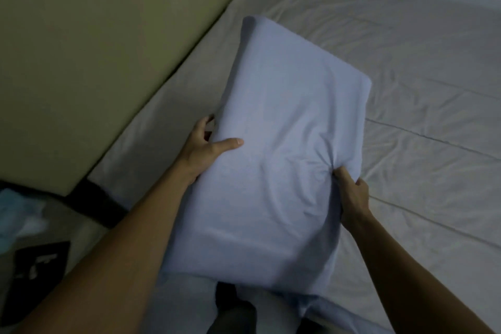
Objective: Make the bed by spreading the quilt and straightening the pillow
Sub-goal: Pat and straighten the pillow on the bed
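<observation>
I hold the pillow (273, 130) by both long edges — left hand (206, 149) clasping, right hand (352, 192) pinching cloth — its long axis pointing away toward the headboard (95, 49).

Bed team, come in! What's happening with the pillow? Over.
Left hand grips pillow edge; right hand bunches its cover. Pillow over wrinkled sheet. Nothing blocking.

A bedroom is showing here — a creased pale bedsheet (420, 122) is spreading wide, an olive padded headboard (95, 49) is running along its edge, a bluish pillow (276, 122) over it.
</observation>
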A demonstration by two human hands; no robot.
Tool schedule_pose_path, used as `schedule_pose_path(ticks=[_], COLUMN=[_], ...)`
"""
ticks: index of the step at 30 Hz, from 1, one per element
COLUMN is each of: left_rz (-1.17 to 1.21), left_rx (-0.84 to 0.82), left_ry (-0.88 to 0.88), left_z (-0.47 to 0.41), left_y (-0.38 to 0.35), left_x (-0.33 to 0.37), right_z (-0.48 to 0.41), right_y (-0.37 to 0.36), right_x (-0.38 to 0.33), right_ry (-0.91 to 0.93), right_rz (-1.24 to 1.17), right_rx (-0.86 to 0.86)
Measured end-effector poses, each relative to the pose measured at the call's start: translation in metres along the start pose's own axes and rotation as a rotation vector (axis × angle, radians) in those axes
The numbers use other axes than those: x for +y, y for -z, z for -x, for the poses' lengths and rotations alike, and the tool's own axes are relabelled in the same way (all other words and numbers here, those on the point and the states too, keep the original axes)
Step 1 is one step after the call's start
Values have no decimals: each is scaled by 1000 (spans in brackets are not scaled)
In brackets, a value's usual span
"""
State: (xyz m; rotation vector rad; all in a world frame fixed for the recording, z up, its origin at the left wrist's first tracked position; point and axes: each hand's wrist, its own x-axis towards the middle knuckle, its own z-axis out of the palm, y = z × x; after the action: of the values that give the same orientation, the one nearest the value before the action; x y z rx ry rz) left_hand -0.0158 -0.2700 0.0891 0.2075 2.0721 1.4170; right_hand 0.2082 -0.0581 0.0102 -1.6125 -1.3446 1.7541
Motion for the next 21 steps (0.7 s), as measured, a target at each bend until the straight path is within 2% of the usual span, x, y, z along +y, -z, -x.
schedule_pose_path(ticks=[4, 8, 15, 21], left_rz=[-76, -124, -195, -394], left_rx=[34, 86, 76, 133], left_ry=[-54, -75, -87, -107], left_z=[-12, -30, -80, -145], left_y=[101, 169, 248, 299], left_x=[9, 12, 20, 31], right_z=[40, 57, 63, 41], right_y=[-93, -169, -289, -399], right_x=[3, 20, 50, 68], right_ry=[-52, -173, -309, -438], right_rz=[-3, -7, 33, 13], right_rx=[-80, -184, -314, -421])
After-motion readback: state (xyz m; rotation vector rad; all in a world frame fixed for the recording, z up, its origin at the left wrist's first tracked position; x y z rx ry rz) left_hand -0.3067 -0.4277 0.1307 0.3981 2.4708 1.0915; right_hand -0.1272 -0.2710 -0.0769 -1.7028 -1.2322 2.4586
